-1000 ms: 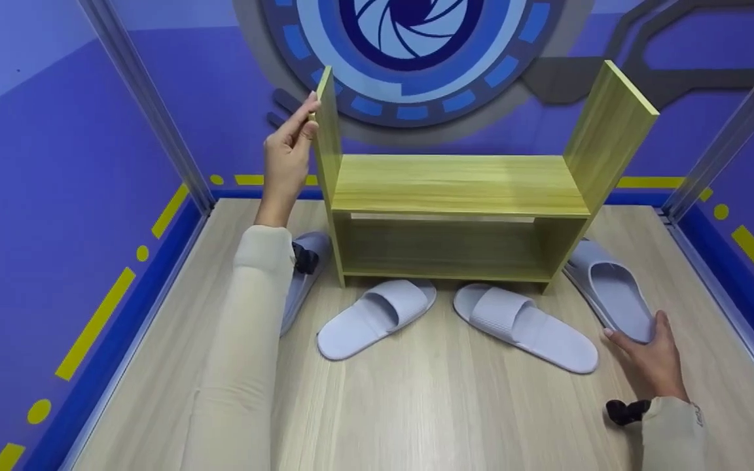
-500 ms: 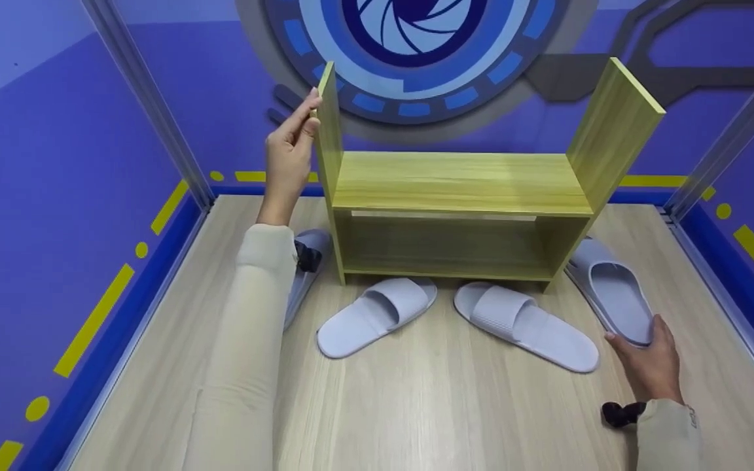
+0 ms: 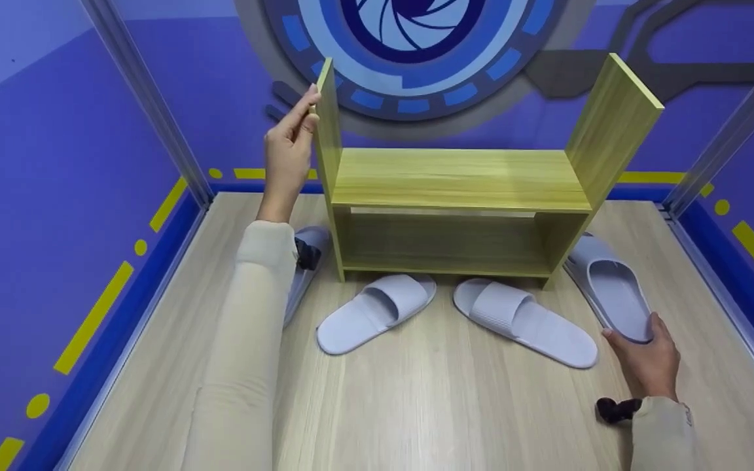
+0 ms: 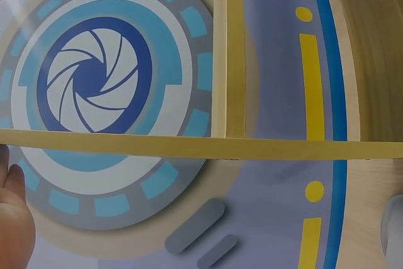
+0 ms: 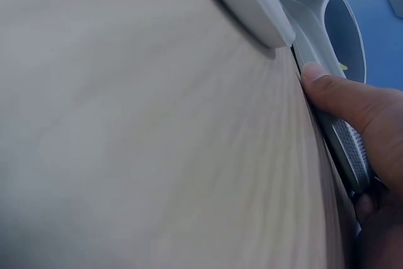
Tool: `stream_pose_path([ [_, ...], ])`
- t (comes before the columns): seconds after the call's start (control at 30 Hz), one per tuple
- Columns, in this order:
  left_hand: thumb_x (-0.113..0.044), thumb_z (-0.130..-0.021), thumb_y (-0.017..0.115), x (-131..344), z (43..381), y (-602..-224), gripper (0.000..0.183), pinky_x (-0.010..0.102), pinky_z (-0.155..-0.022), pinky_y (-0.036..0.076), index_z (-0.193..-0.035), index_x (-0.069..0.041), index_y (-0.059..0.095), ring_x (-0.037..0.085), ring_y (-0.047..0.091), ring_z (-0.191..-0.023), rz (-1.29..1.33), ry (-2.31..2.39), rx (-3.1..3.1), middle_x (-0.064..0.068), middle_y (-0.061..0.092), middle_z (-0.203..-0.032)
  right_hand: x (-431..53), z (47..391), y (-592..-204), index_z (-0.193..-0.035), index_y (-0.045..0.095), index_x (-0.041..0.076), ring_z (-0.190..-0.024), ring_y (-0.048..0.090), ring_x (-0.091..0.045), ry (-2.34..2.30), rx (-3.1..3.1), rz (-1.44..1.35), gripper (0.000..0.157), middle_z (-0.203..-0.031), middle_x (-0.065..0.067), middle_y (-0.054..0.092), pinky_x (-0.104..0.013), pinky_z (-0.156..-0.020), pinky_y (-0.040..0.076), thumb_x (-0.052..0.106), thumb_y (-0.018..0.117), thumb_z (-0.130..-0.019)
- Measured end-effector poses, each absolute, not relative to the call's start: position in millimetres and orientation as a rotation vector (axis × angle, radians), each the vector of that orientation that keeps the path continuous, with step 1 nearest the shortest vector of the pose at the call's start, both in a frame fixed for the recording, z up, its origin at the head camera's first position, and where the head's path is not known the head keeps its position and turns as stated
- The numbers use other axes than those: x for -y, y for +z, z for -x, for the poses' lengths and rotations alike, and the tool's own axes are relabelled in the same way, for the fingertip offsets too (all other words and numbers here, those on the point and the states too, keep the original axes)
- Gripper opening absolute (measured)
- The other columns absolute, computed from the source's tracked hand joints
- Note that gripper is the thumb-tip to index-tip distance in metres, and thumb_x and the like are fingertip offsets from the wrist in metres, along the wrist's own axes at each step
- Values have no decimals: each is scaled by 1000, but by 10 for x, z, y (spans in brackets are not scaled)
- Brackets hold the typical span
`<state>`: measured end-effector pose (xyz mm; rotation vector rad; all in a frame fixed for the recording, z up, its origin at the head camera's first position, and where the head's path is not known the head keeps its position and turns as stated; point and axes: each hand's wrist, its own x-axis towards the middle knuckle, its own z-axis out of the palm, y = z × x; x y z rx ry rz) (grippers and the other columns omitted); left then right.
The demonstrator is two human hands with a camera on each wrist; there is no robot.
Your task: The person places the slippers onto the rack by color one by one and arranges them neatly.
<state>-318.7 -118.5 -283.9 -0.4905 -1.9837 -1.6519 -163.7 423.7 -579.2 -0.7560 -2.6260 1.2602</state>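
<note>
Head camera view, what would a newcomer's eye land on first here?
Probably the yellowish wooden shelf standing mid-view, with the left hand touching the front edge of its left upright. Next, the large blue-and-white round emblem on the back wall. Then the pale slippers around the shelf's base, the rightmost slipper gripped at its near end by the right hand.

Pale grey slippers, yellow-green wood-grained shelf, blue-purple wall with yellow dashes

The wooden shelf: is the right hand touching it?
No, the right hand holds the rightmost slipper by its heel, away from the shelf.
</note>
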Motion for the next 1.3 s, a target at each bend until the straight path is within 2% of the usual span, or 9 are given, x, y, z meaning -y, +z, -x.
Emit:
stream_pose_path([
  [0.37, -14, -96, 51, 1175, 3200, -2822, 39, 25, -104, 43, -134, -5, 57, 9, 49, -131, 497, -1683, 1978, 5, 49, -144, -4196, 1578, -5771, -155, 3, 20, -146, 14, -40, 1368, 2489, 883, 106, -161, -15, 6, -53, -117, 18, 46, 74, -80],
  [0.77, -14, -97, 51, 1193, 3184, -2813, 39, 25, -105, 42, -134, -5, 57, 9, 48, -132, 500, -1675, 1985, 4, 49, -145, -4171, 1557, -5779, -155, 8, 15, -146, 16, -38, 1328, 2456, 964, 100, -160, -16, 10, -49, -118, 17, 46, 70, -83],
  [1.3, -15, -97, 50, 1194, 3182, -2834, 39, 25, -105, 43, -135, -6, 56, 9, 48, -132, 495, -1728, 1977, 4, 48, -146, -4148, 1460, -5812, -154, 7, 26, -148, 12, -27, 1474, 2299, 1108, 101, -161, -3, 7, -42, -120, 15, 48, 72, -80],
])
